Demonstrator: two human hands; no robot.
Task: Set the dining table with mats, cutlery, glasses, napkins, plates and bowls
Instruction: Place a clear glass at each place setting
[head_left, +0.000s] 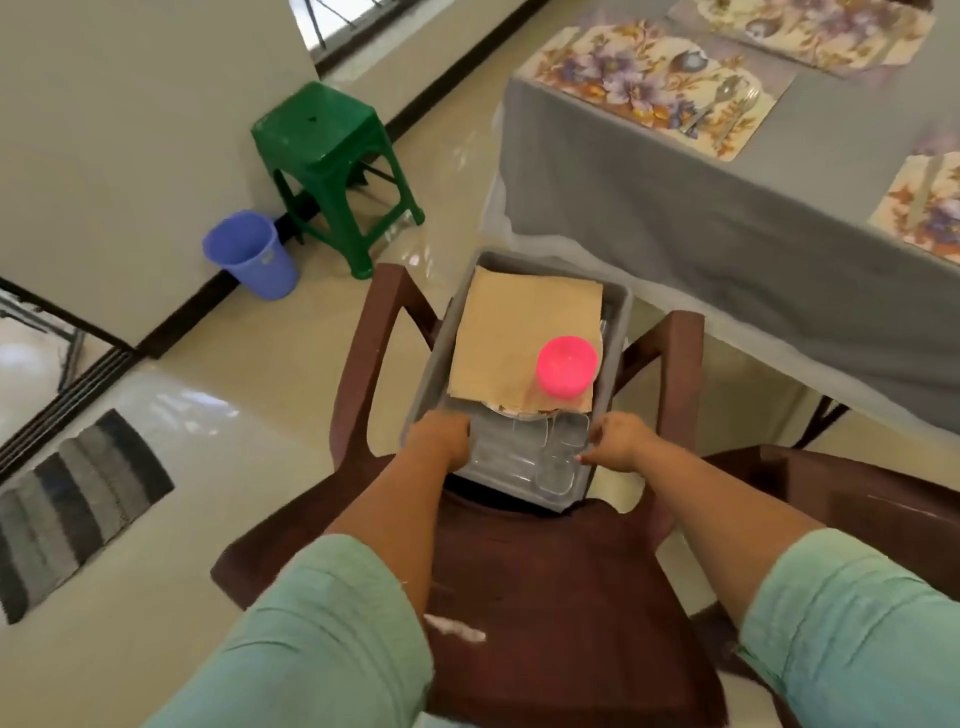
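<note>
A grey tub (619, 312) rests on the seat of a brown plastic chair (545, 597). In it lie folded beige napkins (519, 332), a pink bowl (566, 366) upside down on them, the edge of a plate (519, 413) beneath, and clear glasses (556, 470) at the near end. My left hand (441, 436) grips the tub's near left rim. My right hand (621, 441) curls over the near right rim beside the glasses. Floral mats (649, 83) lie on the grey-clothed table (675, 208), one with a spoon and fork (722, 109).
A green stool (322, 135) and a blue bucket (254, 254) stand by the wall at the left. A striped rug (72, 499) lies on the tiled floor near a doorway. A second brown chair (857, 499) sits at the right, under the table's edge.
</note>
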